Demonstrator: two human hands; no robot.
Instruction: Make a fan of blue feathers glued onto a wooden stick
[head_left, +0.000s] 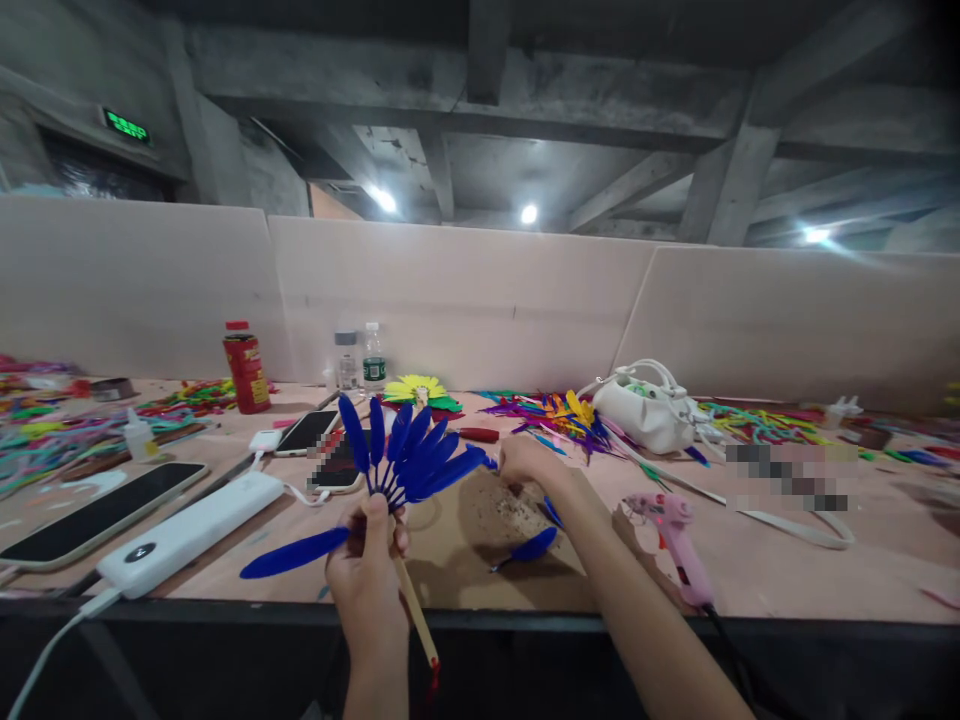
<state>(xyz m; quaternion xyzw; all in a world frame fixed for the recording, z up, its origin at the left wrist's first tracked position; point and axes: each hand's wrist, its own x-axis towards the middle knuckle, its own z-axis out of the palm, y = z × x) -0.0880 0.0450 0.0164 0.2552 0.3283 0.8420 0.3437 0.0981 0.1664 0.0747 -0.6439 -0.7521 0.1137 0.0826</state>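
My left hand (367, 565) is closed round a blue feather fan (409, 455) near its base, with the thumb over the feather quills. The fan's wooden handle (416, 610) slants down from the hand to a red tassel. A separate long blue feather (296, 553) sticks out leftward beside that hand. My right hand (525, 465) is curled over the brown board (450, 575), right of the fan; its fingertips are small and partly hidden, near a bit of blue. Loose blue feathers (532, 546) lie on the board under the right forearm.
A pink glue gun (679, 545) lies right of the board. Further back are a white handbag (645, 410), colored feathers (566, 415), a yellow feather piece (416, 388), bottles (373, 360) and a red can (246, 370). Phones (105, 510) and a white power bank (187, 530) are at left.
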